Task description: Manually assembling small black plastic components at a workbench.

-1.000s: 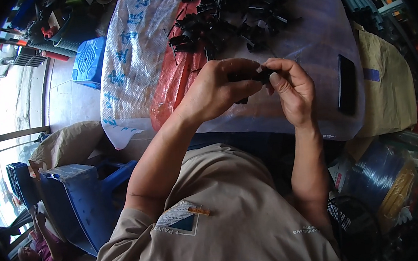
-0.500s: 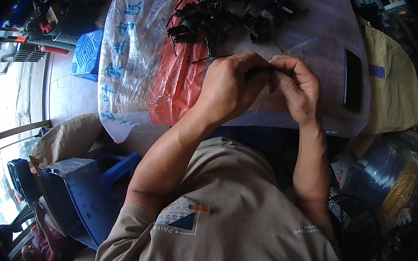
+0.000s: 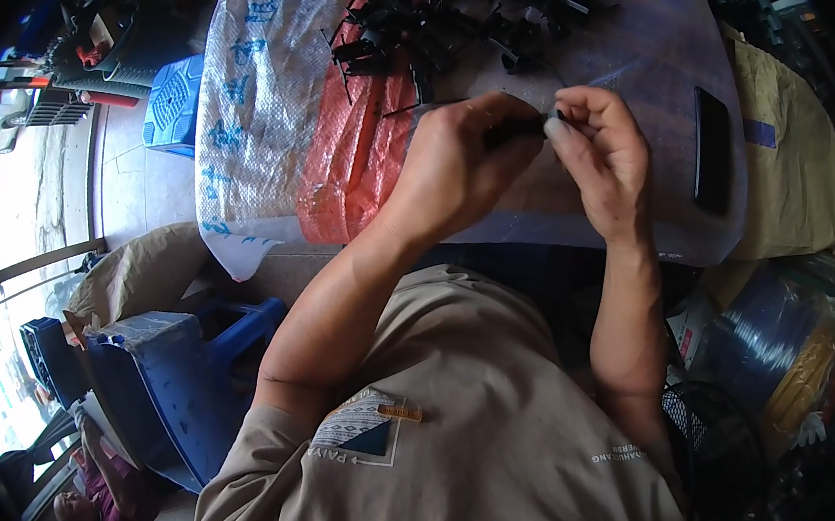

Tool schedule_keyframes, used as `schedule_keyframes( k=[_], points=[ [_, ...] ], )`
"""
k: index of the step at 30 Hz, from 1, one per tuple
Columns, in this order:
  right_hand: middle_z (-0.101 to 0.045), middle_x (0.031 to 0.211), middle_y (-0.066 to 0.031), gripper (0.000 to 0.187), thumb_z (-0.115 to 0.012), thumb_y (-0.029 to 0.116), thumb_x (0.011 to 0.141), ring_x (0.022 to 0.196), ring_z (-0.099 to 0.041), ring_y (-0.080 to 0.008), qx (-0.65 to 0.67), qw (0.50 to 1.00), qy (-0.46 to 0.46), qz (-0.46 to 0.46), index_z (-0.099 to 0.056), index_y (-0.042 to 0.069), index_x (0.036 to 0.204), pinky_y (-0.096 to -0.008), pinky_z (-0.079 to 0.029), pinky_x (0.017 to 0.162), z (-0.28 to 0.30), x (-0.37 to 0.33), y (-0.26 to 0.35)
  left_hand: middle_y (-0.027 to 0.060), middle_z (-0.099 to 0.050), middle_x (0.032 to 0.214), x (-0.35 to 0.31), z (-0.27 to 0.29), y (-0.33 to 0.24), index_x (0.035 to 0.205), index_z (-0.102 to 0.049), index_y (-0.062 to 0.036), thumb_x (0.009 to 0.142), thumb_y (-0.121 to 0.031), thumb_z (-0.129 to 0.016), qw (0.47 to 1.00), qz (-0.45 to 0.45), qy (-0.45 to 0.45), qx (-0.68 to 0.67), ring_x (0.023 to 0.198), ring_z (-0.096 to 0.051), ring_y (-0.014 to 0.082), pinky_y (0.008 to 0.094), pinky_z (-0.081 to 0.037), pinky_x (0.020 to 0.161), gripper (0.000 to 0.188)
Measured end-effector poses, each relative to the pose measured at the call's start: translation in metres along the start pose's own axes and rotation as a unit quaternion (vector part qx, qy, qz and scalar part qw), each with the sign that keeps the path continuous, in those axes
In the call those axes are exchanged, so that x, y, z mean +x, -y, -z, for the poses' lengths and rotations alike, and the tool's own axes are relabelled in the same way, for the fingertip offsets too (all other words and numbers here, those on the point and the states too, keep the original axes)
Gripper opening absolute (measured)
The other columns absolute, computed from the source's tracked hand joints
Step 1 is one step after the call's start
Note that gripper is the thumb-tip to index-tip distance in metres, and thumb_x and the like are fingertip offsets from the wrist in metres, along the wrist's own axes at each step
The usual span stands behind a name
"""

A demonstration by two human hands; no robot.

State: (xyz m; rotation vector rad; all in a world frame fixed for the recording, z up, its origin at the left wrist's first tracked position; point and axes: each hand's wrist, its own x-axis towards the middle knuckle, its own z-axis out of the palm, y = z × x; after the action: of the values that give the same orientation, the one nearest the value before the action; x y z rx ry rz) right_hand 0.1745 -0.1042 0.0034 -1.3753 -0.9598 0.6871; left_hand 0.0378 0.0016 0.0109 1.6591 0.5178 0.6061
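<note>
Above the near part of the bench (image 3: pixel 665 61), the left hand (image 3: pixel 463 161) grips a small black piece (image 3: pixel 512 132) while the right hand (image 3: pixel 608 152) pinches its end, presumably so one steadies what the other works, black parts (image 3: pixel 445 27) heaped beyond and blue characters (image 3: pixel 225 136) (printed, it seems) marking the white woven sheet (image 3: pixel 264 175).

Pile of parts (image 3: pixel 445 19) toward the desk's (image 3: pixel 662 192) far edge
Smartphone (image 3: pixel 712 152) near its right edge; stool (image 3: pixel 174 105) beyond its left.
</note>
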Motion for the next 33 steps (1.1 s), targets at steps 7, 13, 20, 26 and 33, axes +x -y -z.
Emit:
schedule_keyframes(
  k=[7, 13, 20, 26, 33],
  points=[
    [-0.061, 0.092, -0.0042, 0.019, -0.066, 0.004, 0.087, 0.082, -0.057, -0.0081, 0.048, 0.989, 0.137, -0.012, -0.063, 0.000, 0.105, -0.0204, -0.045, 0.073, 0.022, -0.016, 0.004, 0.0067, -0.068, 0.085, 0.004, 0.024, 0.002, 0.108, -0.064, -0.0046, 0.089, -0.012, -0.061, 0.890, 0.253, 0.044, -0.377, 0.059, -0.061, 0.0107, 0.0224, -0.045, 0.047, 0.020],
    [-0.061, 0.081, 0.0001, 0.015, -0.069, 0.011, 0.088, 0.074, -0.055, -0.0072, -0.009, 0.996, 0.089, -0.027, -0.062, 0.002, 0.098, -0.0206, -0.045, 0.069, 0.016, -0.017, 0.000, 0.0116, -0.068, 0.089, 0.001, 0.021, 0.005, 0.111, -0.060, -0.0014, 0.090, -0.010, -0.058, 0.872, 0.259, 0.057, -0.412, 0.060, -0.063, 0.0146, 0.0245, -0.047, 0.046, 0.023],
    [-0.061, 0.077, 0.0000, 0.012, -0.064, 0.012, 0.092, 0.069, -0.054, -0.0074, -0.147, 0.986, 0.045, 0.059, -0.061, 0.002, 0.097, -0.0216, -0.044, 0.064, 0.015, -0.012, 0.002, 0.0115, -0.069, 0.086, -0.009, 0.011, -0.001, 0.109, -0.063, 0.0040, 0.088, -0.017, -0.063, 0.978, 0.129, 0.109, -0.119, 0.078, -0.065, 0.0164, 0.0307, -0.051, 0.071, 0.030],
    [-0.061, 0.075, -0.0009, 0.007, -0.061, 0.006, 0.091, 0.068, -0.056, -0.0065, -0.025, 0.995, 0.075, -0.058, -0.060, -0.001, 0.094, -0.0201, -0.045, 0.062, 0.015, -0.021, -0.002, 0.0152, -0.068, 0.093, -0.010, 0.011, 0.001, 0.115, -0.059, 0.0051, 0.083, -0.009, -0.067, 0.987, 0.020, 0.139, 0.073, 0.086, -0.065, 0.0179, 0.0319, -0.051, 0.077, 0.036],
    [-0.062, 0.075, -0.0017, 0.005, -0.060, 0.004, 0.087, 0.066, -0.058, -0.0069, -0.055, 0.989, 0.125, -0.064, -0.059, 0.000, 0.090, -0.0209, -0.046, 0.060, 0.013, -0.008, 0.006, 0.0211, -0.064, 0.080, -0.010, 0.009, 0.007, 0.097, -0.063, 0.0017, 0.078, -0.021, -0.069, 0.989, -0.055, 0.084, 0.113, 0.078, -0.066, 0.0372, 0.0385, -0.050, 0.066, 0.030]
  ],
)
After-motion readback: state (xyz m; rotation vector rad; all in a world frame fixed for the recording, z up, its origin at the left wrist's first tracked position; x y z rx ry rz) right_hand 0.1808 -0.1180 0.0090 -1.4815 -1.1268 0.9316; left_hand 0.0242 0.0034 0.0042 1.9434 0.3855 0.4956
